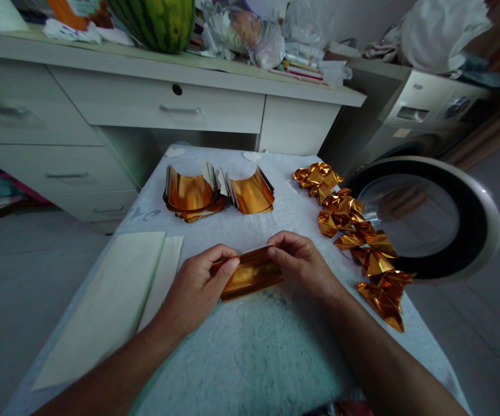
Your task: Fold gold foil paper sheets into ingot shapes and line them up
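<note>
Between my two hands is a gold foil sheet (pixel 254 273), creased along its length and lying low over the cloth-covered table (pixel 250 358). My left hand (pixel 204 280) pinches its left end, thumb on top. At the far right corner, my right hand (pixel 302 263) grips the upper edge between thumb and fingers. Beyond the hands lie two stacks of curved gold foil sheets, a left stack (pixel 189 192) and a right stack (pixel 252 193). Folded gold foil pieces (pixel 340 208) form a crumpled row along the table's right side.
Pale paper sheets (pixel 102 300) lie at the table's left. A white desk (pixel 223 110) with drawers stands behind, bearing a watermelon (pixel 156 23) and plastic bags (pixel 258 34). At right, a washing machine (pixel 423 110) has its round door (pixel 479 231) swung out beside the table.
</note>
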The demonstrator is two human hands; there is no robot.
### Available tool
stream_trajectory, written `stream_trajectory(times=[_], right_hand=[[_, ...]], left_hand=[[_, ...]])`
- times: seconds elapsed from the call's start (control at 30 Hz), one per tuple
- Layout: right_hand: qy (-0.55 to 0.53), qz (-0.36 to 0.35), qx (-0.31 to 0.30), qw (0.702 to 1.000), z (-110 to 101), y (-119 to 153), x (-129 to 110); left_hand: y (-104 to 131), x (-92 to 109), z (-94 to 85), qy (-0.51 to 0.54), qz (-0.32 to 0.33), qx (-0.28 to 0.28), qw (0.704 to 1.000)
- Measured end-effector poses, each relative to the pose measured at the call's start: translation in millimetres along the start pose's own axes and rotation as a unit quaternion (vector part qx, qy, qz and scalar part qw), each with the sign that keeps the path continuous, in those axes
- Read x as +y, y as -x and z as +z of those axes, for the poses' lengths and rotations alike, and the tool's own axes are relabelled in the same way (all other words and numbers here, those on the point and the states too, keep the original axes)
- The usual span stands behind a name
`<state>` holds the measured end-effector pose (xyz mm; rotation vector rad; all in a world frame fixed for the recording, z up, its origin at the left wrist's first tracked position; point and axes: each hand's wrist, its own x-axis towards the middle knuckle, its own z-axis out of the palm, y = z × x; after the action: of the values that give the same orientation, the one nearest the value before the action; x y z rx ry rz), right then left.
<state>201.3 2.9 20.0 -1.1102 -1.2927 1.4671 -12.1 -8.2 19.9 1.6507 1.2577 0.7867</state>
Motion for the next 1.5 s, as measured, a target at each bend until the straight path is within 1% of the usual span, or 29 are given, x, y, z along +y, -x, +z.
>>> stream_trajectory(times=[0.17, 0.37, 0.57, 0.93, 1.5], right_hand=[[0.013, -0.005, 0.014, 1.0, 0.2, -0.3, -0.6], [0.022, -0.008, 0.014, 1.0, 0.2, -0.4, -0.7], [0.022, 0.003, 0.02, 1.0, 1.5, 1.6, -2.7], [0.034, 0.005, 0.022, 0.999, 3.4, 1.3, -2.2], [0.026, 0.014, 0.019, 0.999, 3.4, 2.2, 0.1]], left_hand=[[1.1, -0.2, 0.0, -0.007, 0.0, -0.001, 1.0], [-0.6, -1.4, 0.5, -0.016, 0.002, 0.006, 1.0], [0.5, 0.9, 0.6, -0.015, -0.006, 0.003, 1.0], [0.0, 2.5, 0.6, -0.032, -0.008, 0.012, 0.999], [1.3, 2.7, 0.5, -0.038, -0.014, 0.006, 0.999]])
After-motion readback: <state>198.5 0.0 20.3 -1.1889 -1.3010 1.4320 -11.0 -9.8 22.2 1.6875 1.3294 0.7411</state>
